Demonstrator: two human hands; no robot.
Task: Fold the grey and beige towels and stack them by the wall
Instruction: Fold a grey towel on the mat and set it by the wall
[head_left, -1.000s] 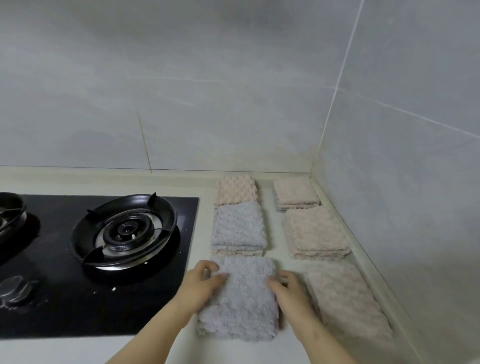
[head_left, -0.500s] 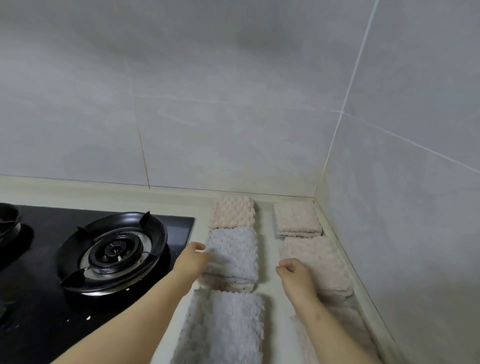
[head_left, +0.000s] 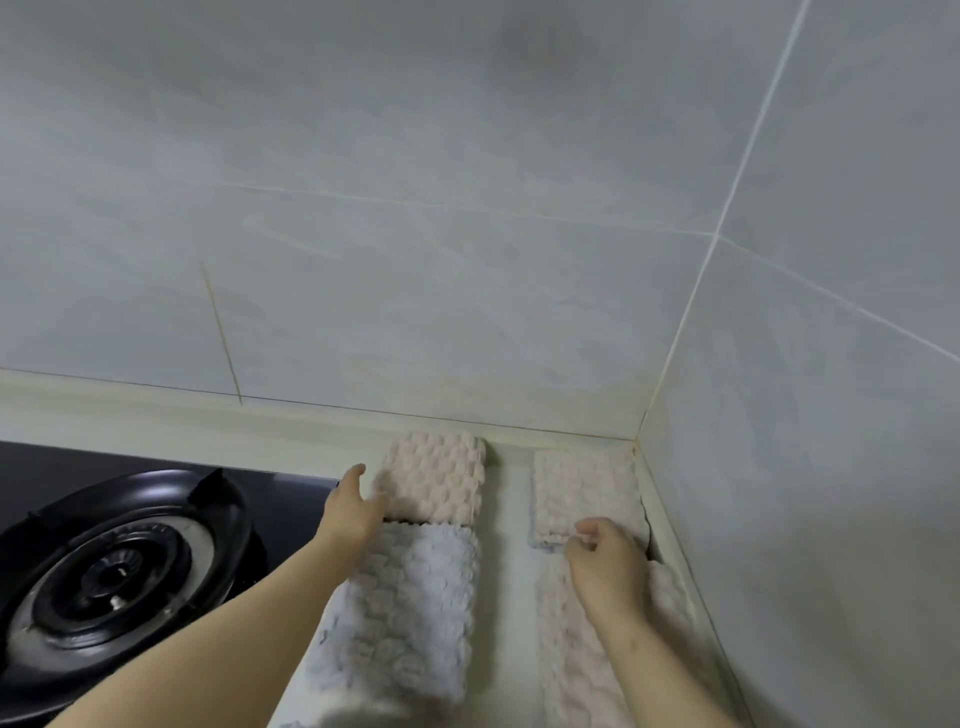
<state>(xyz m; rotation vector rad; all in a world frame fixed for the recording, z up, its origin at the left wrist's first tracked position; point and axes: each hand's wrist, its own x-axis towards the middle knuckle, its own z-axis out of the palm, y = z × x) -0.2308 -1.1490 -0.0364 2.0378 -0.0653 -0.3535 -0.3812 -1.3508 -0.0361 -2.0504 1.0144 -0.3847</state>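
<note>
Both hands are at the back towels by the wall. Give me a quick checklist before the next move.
1. Left hand open beside the bumpy beige folded towel: ok.
2. Right hand grip on the flatter beige folded towel in the corner: cannot tell.
3. Both set against the grey tiled wall: ok.
4. Fluffy grey folded towel flat, butting the bumpy beige one: ok.
5. Towels clear of the black gas burner: ok.

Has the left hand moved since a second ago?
Yes. The left hand went forward over the grey towel towards the back wall, now at the beige towel's left edge.
</note>
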